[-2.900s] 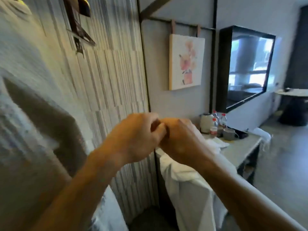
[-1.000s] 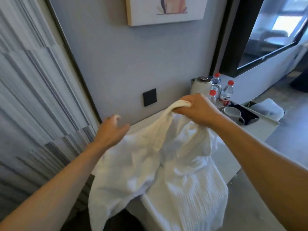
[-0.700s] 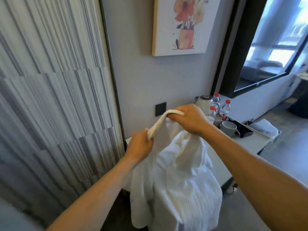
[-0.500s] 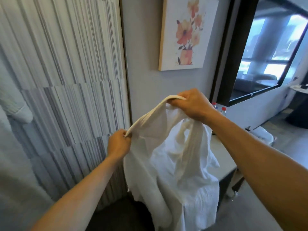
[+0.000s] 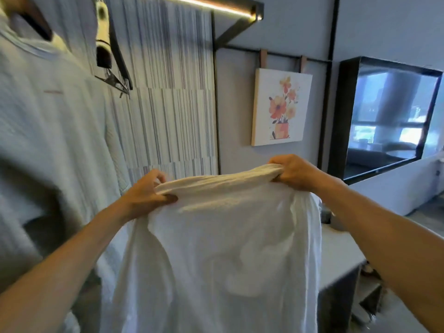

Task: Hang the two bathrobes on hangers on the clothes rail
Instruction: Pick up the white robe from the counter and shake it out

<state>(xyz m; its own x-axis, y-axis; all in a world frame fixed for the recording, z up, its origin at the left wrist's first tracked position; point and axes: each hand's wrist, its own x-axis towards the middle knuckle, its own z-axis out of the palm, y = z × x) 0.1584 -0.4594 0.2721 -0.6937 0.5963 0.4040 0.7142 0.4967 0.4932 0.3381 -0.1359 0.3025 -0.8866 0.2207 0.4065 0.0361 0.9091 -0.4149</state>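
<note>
A white robe (image 5: 216,248) is held up at chest height before the wall, its collar stretched between both hands. Left hand (image 5: 146,195) and right hand (image 5: 295,174) are clamped on the collar. The cloth is judged soft, limp and fairly light; the collar is judged the best hold. A spare hanger (image 5: 113,58) is seen upper left.

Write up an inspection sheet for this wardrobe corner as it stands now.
Surface: counter at right, mostly hidden by cloth.
Job's things: white bathrobe held up by its top edge; second bathrobe hangs at left; empty hanger beside it.
Clutter: nothing seen.
Grippers: left hand and right hand both grip the white bathrobe.
Cables: nothing seen.
Surroundings: flower picture, dark-framed screen, lit shelf strip.
</note>
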